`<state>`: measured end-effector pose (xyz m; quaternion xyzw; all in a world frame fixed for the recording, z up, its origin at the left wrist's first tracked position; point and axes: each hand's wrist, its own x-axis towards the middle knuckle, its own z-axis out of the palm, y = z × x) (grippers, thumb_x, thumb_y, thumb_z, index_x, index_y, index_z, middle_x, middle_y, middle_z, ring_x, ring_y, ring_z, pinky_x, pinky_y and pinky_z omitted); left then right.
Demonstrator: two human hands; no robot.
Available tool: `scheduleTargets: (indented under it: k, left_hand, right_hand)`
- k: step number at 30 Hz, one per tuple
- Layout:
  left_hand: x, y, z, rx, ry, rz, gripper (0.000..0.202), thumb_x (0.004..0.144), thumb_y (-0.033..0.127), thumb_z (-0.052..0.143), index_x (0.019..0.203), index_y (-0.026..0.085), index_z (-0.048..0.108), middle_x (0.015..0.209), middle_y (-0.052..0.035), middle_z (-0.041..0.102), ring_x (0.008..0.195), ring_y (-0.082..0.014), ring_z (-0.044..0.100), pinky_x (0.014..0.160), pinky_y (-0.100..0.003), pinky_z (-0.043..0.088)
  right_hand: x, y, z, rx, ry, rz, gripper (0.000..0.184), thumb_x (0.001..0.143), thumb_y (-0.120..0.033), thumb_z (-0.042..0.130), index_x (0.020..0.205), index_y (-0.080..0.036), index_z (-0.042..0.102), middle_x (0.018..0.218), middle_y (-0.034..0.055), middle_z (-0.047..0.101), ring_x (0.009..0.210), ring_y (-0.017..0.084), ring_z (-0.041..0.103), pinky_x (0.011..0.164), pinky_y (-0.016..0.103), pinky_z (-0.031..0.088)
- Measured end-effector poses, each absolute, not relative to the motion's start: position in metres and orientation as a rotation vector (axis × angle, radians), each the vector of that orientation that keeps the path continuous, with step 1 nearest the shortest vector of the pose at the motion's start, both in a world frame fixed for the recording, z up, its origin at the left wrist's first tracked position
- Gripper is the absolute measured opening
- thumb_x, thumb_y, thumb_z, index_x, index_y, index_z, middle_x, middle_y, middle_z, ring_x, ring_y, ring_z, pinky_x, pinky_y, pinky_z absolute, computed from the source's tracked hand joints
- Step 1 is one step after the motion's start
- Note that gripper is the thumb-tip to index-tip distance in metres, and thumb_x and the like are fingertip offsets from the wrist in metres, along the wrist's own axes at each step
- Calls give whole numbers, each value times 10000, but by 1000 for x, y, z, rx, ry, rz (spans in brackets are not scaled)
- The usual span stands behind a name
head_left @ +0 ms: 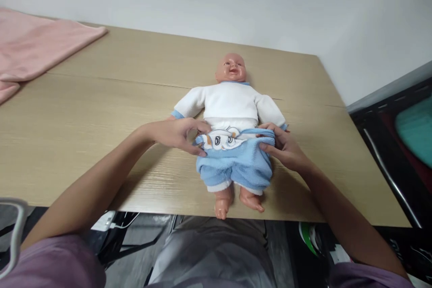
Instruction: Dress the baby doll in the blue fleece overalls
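Observation:
A baby doll [231, 68] lies on its back on the table, head toward the wall and bare feet at the front edge. It has on a white long-sleeved top [231, 101] with blue cuffs. Light blue plush overalls [236, 162] cover its hips and legs, with an embroidered animal face at the front. My left hand [178, 136] pinches the overalls' upper edge on the left side. On the other side my right hand [282, 146] grips the same edge, thumb in front and fingers behind the blue trim.
A pink cloth [43, 45] lies at the table's [135, 81] far left. The white wall [189, 0] rises behind the table. To the right stands a black rack [381, 144] with a teal item [416, 128]. A white adapter with a cable [104, 220] sits below the front edge.

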<state>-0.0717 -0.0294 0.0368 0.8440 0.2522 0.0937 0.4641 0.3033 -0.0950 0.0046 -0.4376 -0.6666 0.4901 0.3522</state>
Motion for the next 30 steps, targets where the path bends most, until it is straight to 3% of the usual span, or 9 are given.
scheduleTargets:
  k: [4, 9, 13, 16, 21, 25, 30]
  left_hand:
    - [-73, -28, 28, 2093, 596, 398, 250, 962, 438, 869, 1107, 239, 823, 1324, -97, 766, 1291, -298, 705, 1212, -451, 575]
    - [-75, -19, 9, 1814, 685, 530, 466, 1018, 564, 833, 1330, 231, 738, 1169, -89, 783, 1039, -256, 725, 942, -375, 661]
    - [-71, -18, 2, 1749, 692, 596, 464, 1009, 628, 846, 1176, 209, 737, 1041, -85, 755, 963, -249, 716, 894, -375, 647]
    - [-64, -23, 5, 1746, 747, 628, 484, 1017, 655, 821, 1156, 196, 754, 1049, -89, 749, 970, -252, 700, 873, -372, 623]
    - [-62, -22, 5, 1871, 830, 815, 442, 1007, 642, 822, 1118, 218, 766, 1324, -124, 698, 1230, -297, 654, 1091, -423, 572]
    - [-59, -18, -10, 1933, 963, 974, 456, 1011, 645, 795, 1197, 230, 764, 1416, -127, 658, 1408, -336, 596, 1295, -478, 463]
    - [-41, -19, -25, 1718, 1001, 1094, 482, 1070, 687, 727, 1248, 239, 720, 1206, -82, 726, 1145, -296, 677, 1104, -435, 549]
  right_hand:
    - [295, -88, -8, -1173, -1614, 1162, 555, 962, -756, 872, 969, -295, 565, 847, -29, 520, 773, 203, 505, 717, 338, 494]
    - [290, -75, -9, -1155, -1619, 1271, 574, 919, -786, 879, 1065, -291, 627, 924, -2, 643, 853, 221, 590, 760, 340, 518]
    - [286, -69, 0, -1184, -1795, 1160, 474, 981, -707, 835, 981, -262, 670, 877, -2, 585, 827, 212, 546, 741, 350, 463]
    - [280, -66, 8, -1212, -1862, 942, 408, 1032, -635, 792, 932, -271, 638, 842, -2, 528, 820, 225, 507, 743, 372, 449]
    - [269, -56, 5, -1173, -1748, 745, 350, 1059, -604, 760, 993, -283, 634, 1017, 37, 611, 934, 249, 576, 843, 396, 484]
    - [269, -47, -12, -1199, -1640, 829, 435, 1072, -702, 735, 1023, -298, 583, 964, 6, 582, 875, 230, 566, 815, 374, 474]
    - [270, -34, -23, -1172, -1600, 902, 564, 1019, -845, 732, 1001, -312, 545, 850, -20, 508, 798, 221, 502, 744, 355, 472]
